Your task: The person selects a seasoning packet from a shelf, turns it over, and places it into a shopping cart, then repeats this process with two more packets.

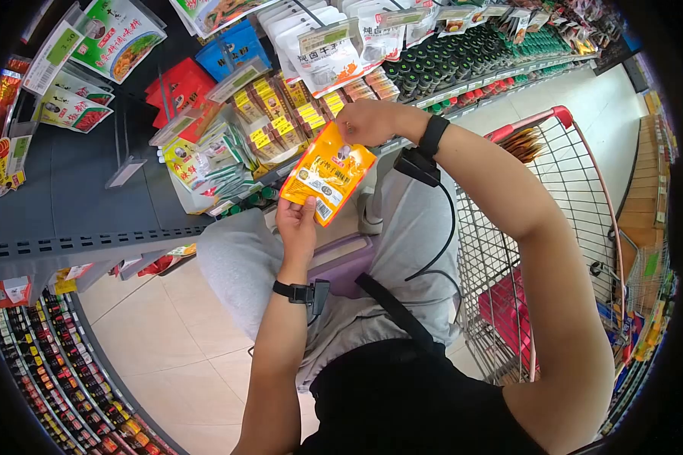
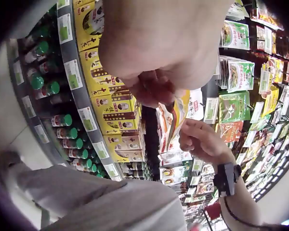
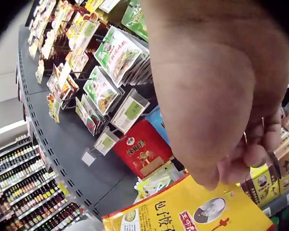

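Observation:
A yellow seasoning packet (image 1: 330, 171) with an orange-red edge is held up in front of the shelf. My left hand (image 1: 297, 224) pinches its lower left corner, thumb on the printed face. At the top edge, my right hand (image 1: 372, 123) grips the packet with bent fingers. In the left wrist view the packet (image 2: 179, 118) shows edge-on between the left hand (image 2: 159, 62) and the right hand (image 2: 204, 140). The right wrist view shows its printed front (image 3: 183, 208) below the right hand (image 3: 207, 106), whose fingertips meet the top edge.
Yellow boxes (image 1: 269, 117), hanging white pouches (image 1: 330, 57) and a red packet (image 3: 142, 149) fill the shelf ahead. Green-capped jars (image 2: 70, 132) line the shelf below. A wire shopping cart (image 1: 501, 250) with a red-pink item (image 1: 508, 311) stands at the right.

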Demonstrator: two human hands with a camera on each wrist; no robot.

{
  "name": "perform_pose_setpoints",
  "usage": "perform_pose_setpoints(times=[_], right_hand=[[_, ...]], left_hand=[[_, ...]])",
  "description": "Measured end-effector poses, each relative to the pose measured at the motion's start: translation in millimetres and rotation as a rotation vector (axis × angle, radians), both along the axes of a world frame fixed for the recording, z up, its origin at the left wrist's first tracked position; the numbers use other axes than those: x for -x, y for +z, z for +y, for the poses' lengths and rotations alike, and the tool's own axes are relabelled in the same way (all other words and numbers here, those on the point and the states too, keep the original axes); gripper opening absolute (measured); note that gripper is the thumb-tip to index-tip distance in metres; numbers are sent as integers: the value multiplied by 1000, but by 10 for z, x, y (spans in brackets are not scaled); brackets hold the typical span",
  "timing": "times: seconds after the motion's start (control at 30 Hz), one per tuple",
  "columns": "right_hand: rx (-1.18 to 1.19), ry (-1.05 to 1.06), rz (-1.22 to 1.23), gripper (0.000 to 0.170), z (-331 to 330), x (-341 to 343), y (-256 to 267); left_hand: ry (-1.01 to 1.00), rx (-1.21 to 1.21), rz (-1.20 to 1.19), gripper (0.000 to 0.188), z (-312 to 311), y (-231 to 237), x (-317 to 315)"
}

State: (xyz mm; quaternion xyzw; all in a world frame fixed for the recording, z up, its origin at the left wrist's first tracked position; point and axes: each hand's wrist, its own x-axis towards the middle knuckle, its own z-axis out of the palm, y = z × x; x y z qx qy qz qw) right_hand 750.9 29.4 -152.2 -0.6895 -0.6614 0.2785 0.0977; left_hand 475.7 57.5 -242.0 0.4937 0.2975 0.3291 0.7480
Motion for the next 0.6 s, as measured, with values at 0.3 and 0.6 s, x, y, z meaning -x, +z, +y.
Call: perform_pose_setpoints(times=[0.3, 0.6], right_hand=[[-89, 53, 65, 24, 56, -53, 40], [-84, 47, 282, 22, 30, 69, 182]], left_hand=[[-16, 47, -62, 35, 21, -112, 33], [-21, 226, -30, 34, -30, 46, 21]])
